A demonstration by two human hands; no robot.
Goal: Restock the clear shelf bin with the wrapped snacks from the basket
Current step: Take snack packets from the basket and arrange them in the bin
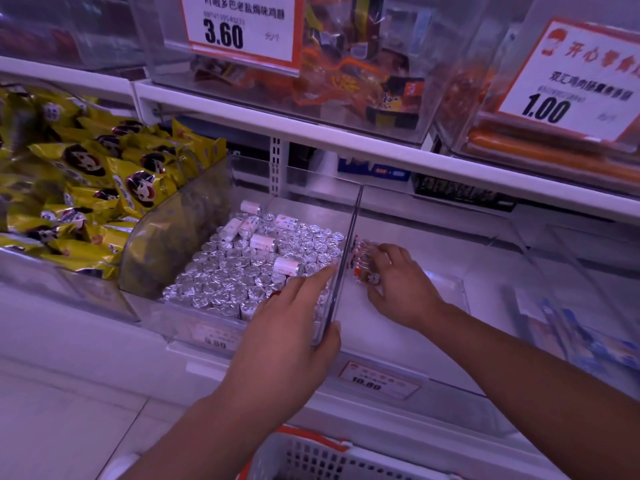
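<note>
A clear shelf bin [450,344] sits in the middle of the lower shelf, its white floor mostly bare. My right hand [398,282] is inside it at the left wall, closed on a few clear-wrapped snacks [363,261] with red print that touch the floor. My left hand [287,334] rests over the upright clear divider wall [341,271] between this bin and the one to the left, thumb on the right side, fingers on the left. The white basket [311,455] with an orange rim shows at the bottom edge.
The left neighbour bin holds several silver foil rolls [249,271]. Yellow snack bags [86,188] fill the far-left bin. An upper shelf [311,129] overhangs, carrying bins with price signs. A price tag [381,379] hangs on the bin front. More packets [588,341] lie at right.
</note>
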